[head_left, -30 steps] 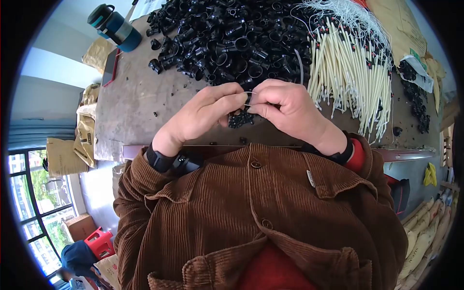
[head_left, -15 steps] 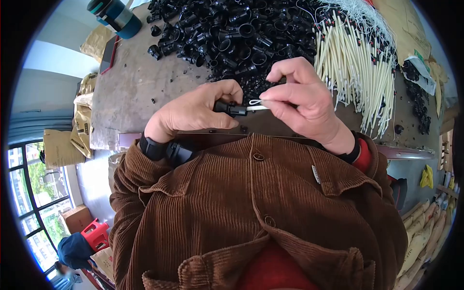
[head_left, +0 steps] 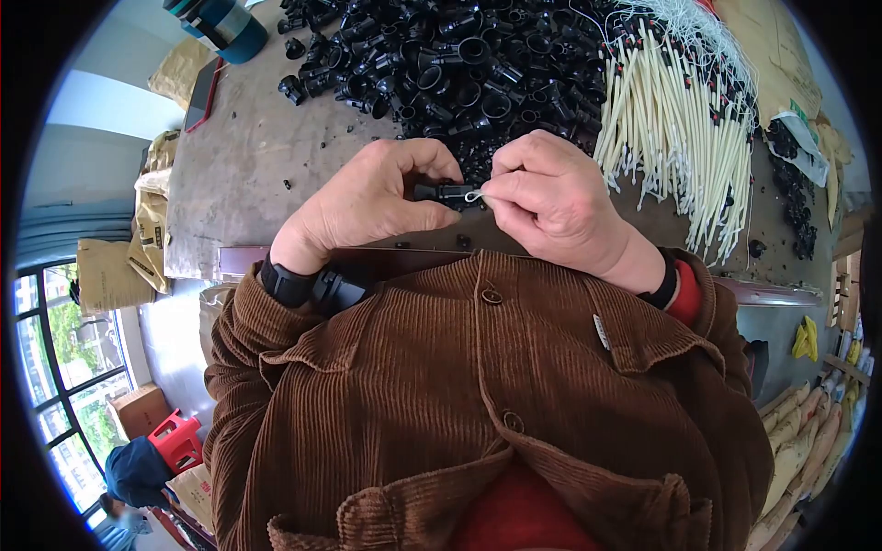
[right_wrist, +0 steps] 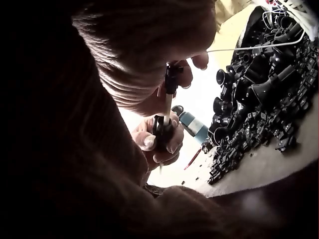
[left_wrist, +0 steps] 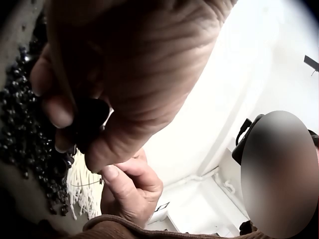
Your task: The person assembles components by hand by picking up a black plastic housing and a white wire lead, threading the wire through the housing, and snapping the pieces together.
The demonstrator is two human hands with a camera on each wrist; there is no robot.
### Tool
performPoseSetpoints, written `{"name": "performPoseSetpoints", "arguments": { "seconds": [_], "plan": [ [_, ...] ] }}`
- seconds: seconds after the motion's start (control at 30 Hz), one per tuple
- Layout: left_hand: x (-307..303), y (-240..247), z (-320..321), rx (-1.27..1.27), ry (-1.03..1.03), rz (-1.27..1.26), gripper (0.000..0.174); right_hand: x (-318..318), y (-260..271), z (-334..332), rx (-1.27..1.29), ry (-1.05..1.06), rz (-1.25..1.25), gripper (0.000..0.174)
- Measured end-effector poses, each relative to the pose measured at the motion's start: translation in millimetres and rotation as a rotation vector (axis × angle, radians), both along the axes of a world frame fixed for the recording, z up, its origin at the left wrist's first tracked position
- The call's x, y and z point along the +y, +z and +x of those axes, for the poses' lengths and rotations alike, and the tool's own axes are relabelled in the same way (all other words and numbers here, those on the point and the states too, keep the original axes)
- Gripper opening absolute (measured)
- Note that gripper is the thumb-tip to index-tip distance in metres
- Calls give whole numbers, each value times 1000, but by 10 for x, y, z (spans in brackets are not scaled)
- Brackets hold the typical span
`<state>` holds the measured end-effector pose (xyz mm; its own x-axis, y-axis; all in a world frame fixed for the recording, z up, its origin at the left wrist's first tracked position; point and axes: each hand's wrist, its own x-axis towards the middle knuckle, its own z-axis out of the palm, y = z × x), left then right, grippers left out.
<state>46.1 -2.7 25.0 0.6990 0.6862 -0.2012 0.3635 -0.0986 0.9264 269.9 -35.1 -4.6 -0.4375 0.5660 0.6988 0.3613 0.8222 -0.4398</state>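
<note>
In the head view, my left hand [head_left: 367, 197] holds a black plastic funnel-ended fitting [head_left: 446, 192] between thumb and fingers. My right hand [head_left: 556, 193] is just right of it, thumb and forefinger pinching by a small white cord loop [head_left: 472, 196] at the fitting's end. The right wrist view shows a small black sleeve [right_wrist: 172, 78] at the right fingers, with a white tube [right_wrist: 168, 107] running from it into the fitting in the left hand. A thin white cord [right_wrist: 254, 48] trails from the right hand. In the left wrist view, the fitting is dark and partly covered by fingers.
A heap of black fittings [head_left: 413, 64] lies beyond the hands, small black bits before it. Cream tubes [head_left: 675, 129] with white cords are piled at right. A blue bottle [head_left: 225, 28] and a red-edged phone [head_left: 202, 96] are at the table's [head_left: 239, 174] left.
First both hands held a thin cord between them; then the left held the fitting with a white tube protruding. Now the right hand is closer to the fitting, its raised fingers lowered, and less tube shows.
</note>
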Motion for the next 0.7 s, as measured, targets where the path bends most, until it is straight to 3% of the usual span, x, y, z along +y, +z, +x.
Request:
{"name": "performPoseSetpoints", "arguments": {
  "seconds": [0.43,0.7],
  "plan": [
    [-39,61,-5,145,34,126,31,-35,13,-9,-112,-74,-65,14],
    [-47,50,6,151,42,166,30,-31,-3,-43,17,-15,-209,13]
  ]
}}
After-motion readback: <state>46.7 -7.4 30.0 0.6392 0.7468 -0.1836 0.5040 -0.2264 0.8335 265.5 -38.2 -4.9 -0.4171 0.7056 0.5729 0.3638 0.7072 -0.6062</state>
